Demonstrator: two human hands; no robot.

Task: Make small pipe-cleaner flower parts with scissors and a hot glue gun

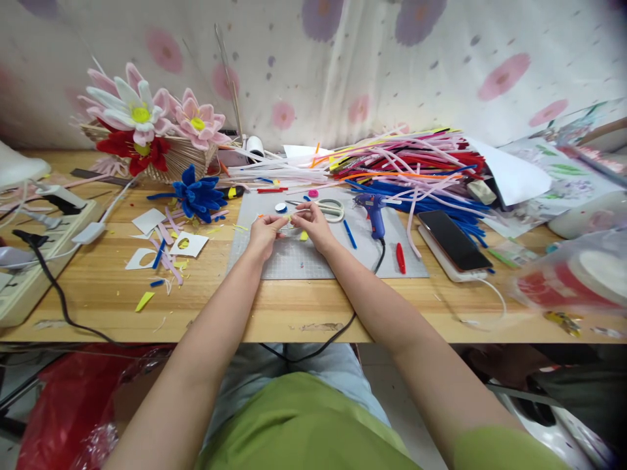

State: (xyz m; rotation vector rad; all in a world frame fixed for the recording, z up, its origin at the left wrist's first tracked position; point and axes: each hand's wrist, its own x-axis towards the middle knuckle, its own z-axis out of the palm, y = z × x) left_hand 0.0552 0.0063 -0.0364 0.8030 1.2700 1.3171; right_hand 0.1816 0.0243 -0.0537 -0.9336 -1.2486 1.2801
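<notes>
Both hands meet over the grey cutting mat (pixel 274 267). My left hand (pixel 267 235) is closed in a pinch, and a small pale-yellow bit shows at its fingertips, too small to name. Close by on the right, my right hand (pixel 312 225) is also pinched, its fingertips near the same spot; what it holds is hidden. Behind the hands lie pale-handled scissors (pixel 333 209), a white disc with a dark rim (pixel 281 208) and a pink ring (pixel 313 194). Under the right fingers is a yellow scrap (pixel 304 235). A short blue stem (pixel 349 234) lies right of the right hand.
A blue glue gun (pixel 375 212) trails its cord over the table edge. A phone (pixel 453 240), a red piece (pixel 400 258) and bundled chenille stems (pixel 416 160) lie right. Leftward are a blue fuzzy flower (pixel 196 194), cut paper (pixel 189 245) and a power strip (pixel 53 254).
</notes>
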